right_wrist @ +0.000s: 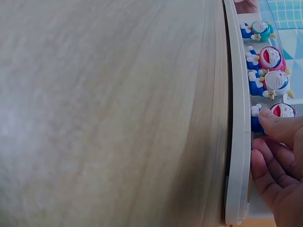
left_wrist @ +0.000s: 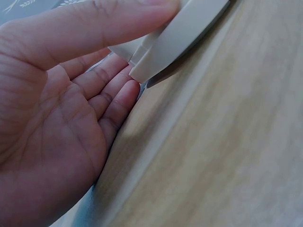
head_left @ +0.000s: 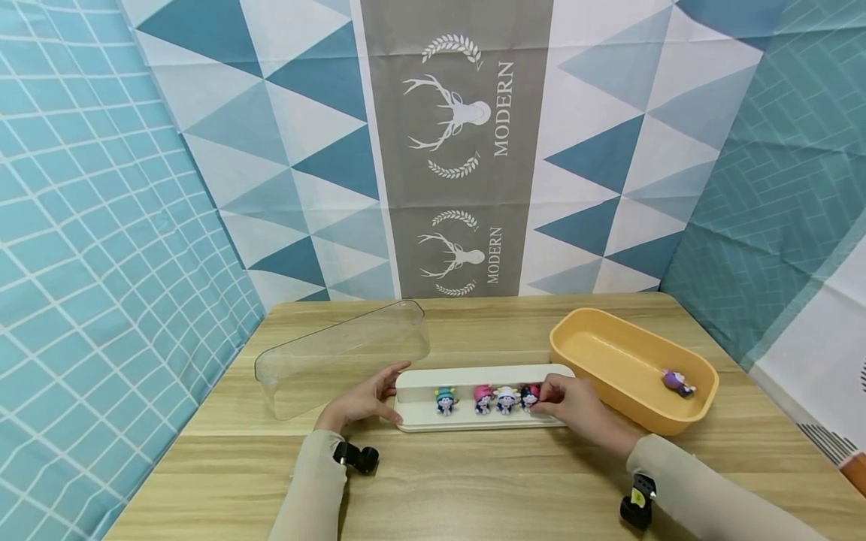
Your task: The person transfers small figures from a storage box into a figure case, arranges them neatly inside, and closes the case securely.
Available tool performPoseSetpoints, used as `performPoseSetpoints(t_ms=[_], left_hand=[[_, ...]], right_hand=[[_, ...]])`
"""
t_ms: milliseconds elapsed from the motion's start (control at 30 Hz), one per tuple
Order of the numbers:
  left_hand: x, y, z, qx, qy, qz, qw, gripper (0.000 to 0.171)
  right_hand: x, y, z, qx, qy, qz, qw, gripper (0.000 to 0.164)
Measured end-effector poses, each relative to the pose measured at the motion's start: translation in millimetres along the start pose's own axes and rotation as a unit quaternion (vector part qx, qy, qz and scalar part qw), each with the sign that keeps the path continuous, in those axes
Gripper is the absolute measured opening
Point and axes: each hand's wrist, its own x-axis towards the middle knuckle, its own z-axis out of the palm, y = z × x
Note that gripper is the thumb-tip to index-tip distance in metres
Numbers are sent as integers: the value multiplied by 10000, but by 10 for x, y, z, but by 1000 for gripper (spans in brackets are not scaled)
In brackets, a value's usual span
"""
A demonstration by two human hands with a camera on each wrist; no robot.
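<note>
A long white display stand (head_left: 473,375) with a stepped back lies across the middle of the table. My left hand (head_left: 361,400) holds its left end, thumb at the front corner and fingers round the back. On the lower step stand a teal-hatted figurine (head_left: 445,401), a pink-hatted figurine (head_left: 482,399) and a white-hatted figurine (head_left: 506,400). My right hand (head_left: 575,406) pinches a dark-and-red-hatted figurine (head_left: 529,396) at the right of that row. In the right wrist view, the thumb touches this figurine's (right_wrist: 282,110) body, and its far side is hidden by the hand.
A yellow-orange bin (head_left: 602,357) stands at the right, with a purple figurine (head_left: 676,382) lying inside. Behind my left hand, a clear plastic cover (head_left: 338,353) rests on the table (head_left: 473,488). Patterned cloth walls (head_left: 467,150) enclose the back and sides.
</note>
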Motion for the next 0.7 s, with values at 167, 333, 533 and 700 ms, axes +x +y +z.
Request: performPoseSetpoints(t_ms=[167,333,533,700], left_hand=[[-7,-10,7,17,34,-41,10000,106],[-8,-8,7,40,39,-44,10000,107],[-1,-20,-11,31,-12,-11,10000,107],[-2,-22,-18,49,-31,24,10000,107]], right_hand=[[-2,-6,-10,49,-49,-50,10000,31],[14,28,-51,394,-244,110,9989,26],[64,-4,-199,867,-588,635,9925,19],[153,-95,-369,896,-785,868,9891,18]])
